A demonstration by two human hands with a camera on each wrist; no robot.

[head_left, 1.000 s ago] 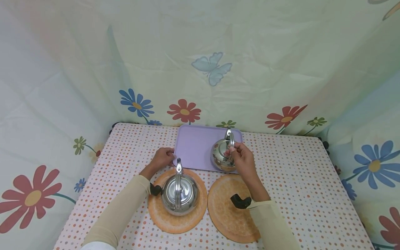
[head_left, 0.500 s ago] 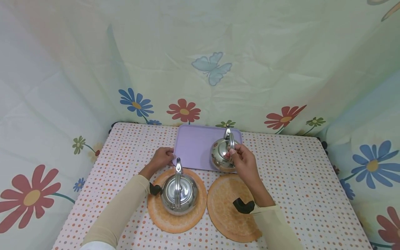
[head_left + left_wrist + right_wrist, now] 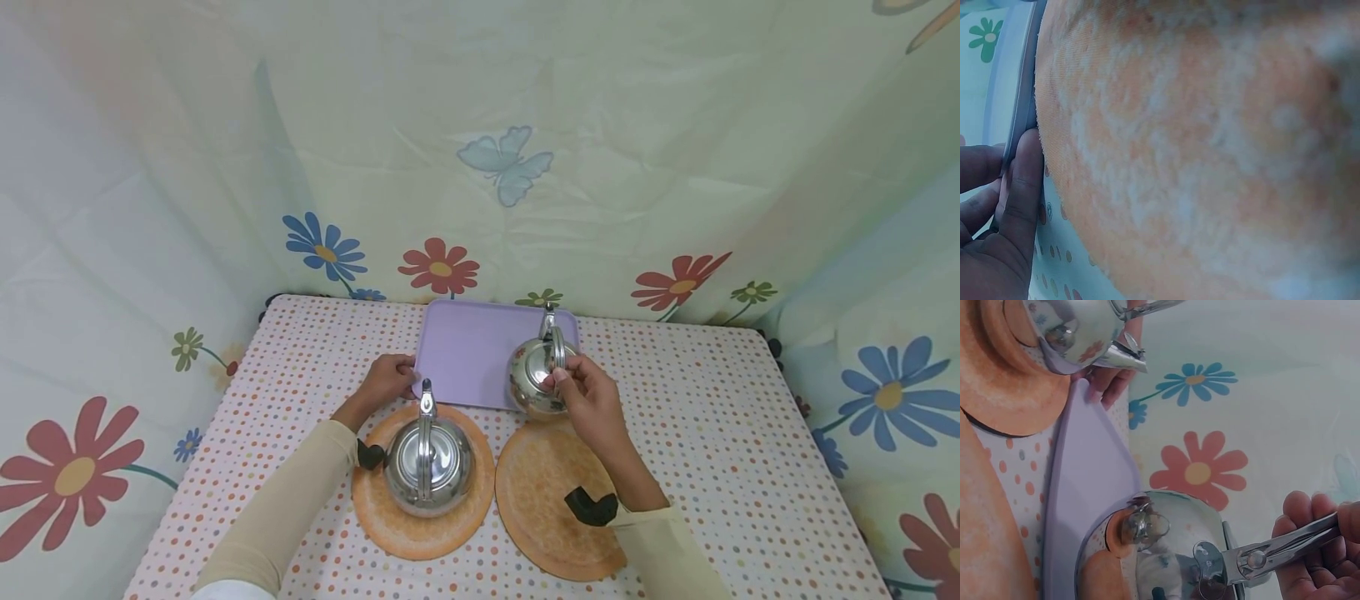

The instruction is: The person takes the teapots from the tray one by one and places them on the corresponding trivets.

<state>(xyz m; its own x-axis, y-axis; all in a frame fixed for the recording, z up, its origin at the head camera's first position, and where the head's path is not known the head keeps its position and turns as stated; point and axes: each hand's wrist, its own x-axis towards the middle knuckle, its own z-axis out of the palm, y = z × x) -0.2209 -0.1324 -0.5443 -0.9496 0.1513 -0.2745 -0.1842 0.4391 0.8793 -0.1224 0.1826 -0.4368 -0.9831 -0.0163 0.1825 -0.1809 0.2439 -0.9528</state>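
My right hand [image 3: 596, 404] grips the upright handle [image 3: 1291, 547] of a shiny steel kettle [image 3: 528, 387]. This kettle is over the right end of a lilac tray [image 3: 461, 350], its lower part overlapping the tray's near edge; whether its base touches the tray is hard to tell. At the tray's near left corner, my left hand [image 3: 388, 379] pinches the rim between thumb and fingers [image 3: 1021, 194]. A second steel kettle [image 3: 429, 471] stands on the left round orange mat [image 3: 390, 537], close to my left wrist, handle upright.
Another round orange mat [image 3: 543, 500] lies under my right forearm, just in front of the tray. The table has a dotted cloth [image 3: 720, 433]. A floral curtain [image 3: 360, 125] hangs behind the table and at both sides.
My right hand has drawn its kettle slightly toward me, from well on the tray to over its near edge. My left hand keeps its place at the tray corner.
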